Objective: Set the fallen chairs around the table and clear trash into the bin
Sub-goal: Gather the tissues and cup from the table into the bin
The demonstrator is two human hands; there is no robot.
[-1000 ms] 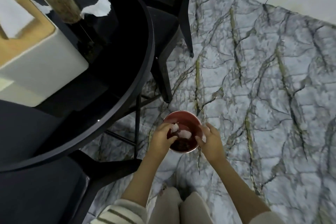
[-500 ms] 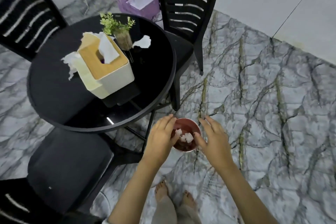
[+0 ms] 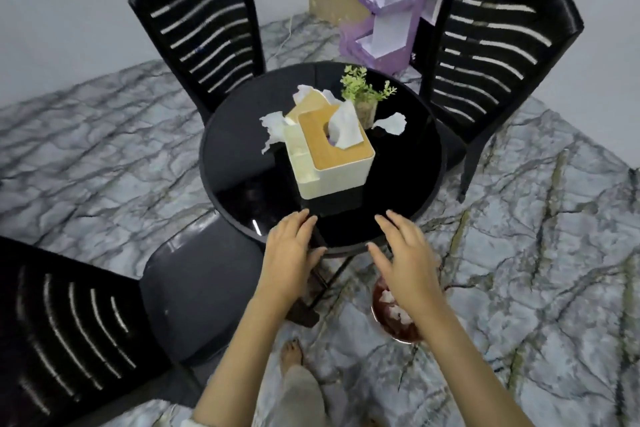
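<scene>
both hands (image 3: 291, 253) open, empty

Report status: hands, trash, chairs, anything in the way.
Left hand and right hand open, empty. Bin on floor holds scraps; loose tissue on table. Three chairs upright. Tissue box mid-table, among the tissue.

Black furniture on grey veined marble, with dabs of cream, green and purple.

Just beyond the left hand (image 3: 291, 253) and right hand (image 3: 405, 253), the table (image 3: 239, 163) gleams glossy black. On it sit a cream tissue box (image 3: 332, 166) with a tan wood-grain lid, white tissues (image 3: 391, 123) and a green plant (image 3: 363, 87). Black chairs (image 3: 204, 35) ring it, pale stripes across their backs. Under the right hand there's a dark red bin (image 3: 401, 329) flecked with white scraps (image 3: 386, 296). Farther off stands a purple-and-white shelf (image 3: 391, 28), and the floor (image 3: 536, 270) is grey with dark veins.
</scene>
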